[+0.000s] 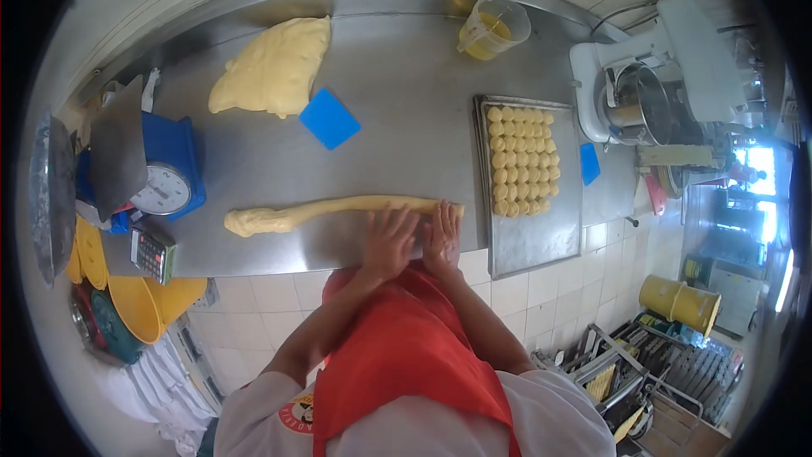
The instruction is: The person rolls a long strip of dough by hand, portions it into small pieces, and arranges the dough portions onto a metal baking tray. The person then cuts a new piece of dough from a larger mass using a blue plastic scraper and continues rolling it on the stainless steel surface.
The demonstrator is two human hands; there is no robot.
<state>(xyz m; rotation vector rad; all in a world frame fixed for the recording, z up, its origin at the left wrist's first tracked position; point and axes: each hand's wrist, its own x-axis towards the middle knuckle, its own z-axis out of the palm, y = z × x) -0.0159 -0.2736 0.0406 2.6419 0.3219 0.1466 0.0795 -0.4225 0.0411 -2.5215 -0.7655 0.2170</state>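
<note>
Hands work side by side at six o'clock: left hand (389, 241) and right hand (441, 235) lie flat, fingers spread, pressing the long pale-yellow dough rope (330, 211) on the steel table (406, 76). Dough looks soft, sticky, easily torn; best rolled mid-length. Palms hide its right end.

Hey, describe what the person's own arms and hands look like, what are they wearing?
Both hands, the left hand and right hand, are bare: no gloves visible. The forearms are uncovered too; short white sleeves end above the elbows. A red apron hangs between the arms.
</note>
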